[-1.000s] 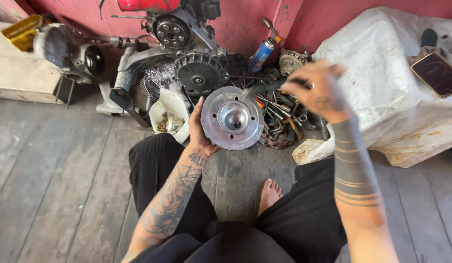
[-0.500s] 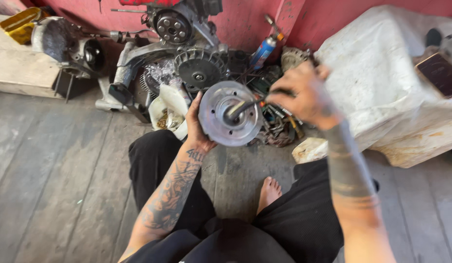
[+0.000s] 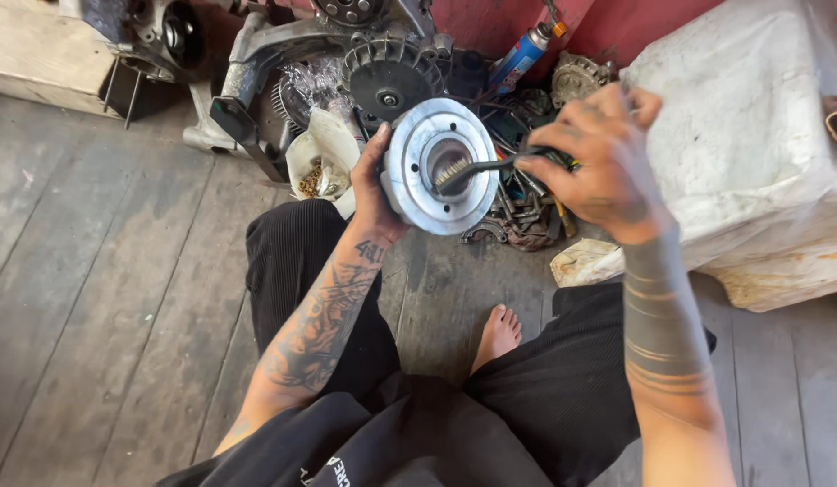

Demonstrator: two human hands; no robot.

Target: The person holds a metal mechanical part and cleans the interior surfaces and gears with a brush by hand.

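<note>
Above the floorboards, left hand [image 3: 375,194] around metal disc [image 3: 439,165]; right hand [image 3: 597,162] gripping brush [image 3: 477,168].

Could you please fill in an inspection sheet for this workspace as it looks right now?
Surface: grey wooden plank floor, worn; the person sits on it with one bare foot showing.
Job's things: round silver metal disc, held up on edge; small wire brush, bristle end inside the disc's centre recess.
Clutter: pile of hand tools; white bag of small parts; blue spray can; crumpled rag.
Grippers: left hand grips the disc's rim; right hand holds the brush handle.
Cables: nothing seen.
Surroundings: engine parts with a finned fan wheel; red wall; white-covered bulky object.
</note>
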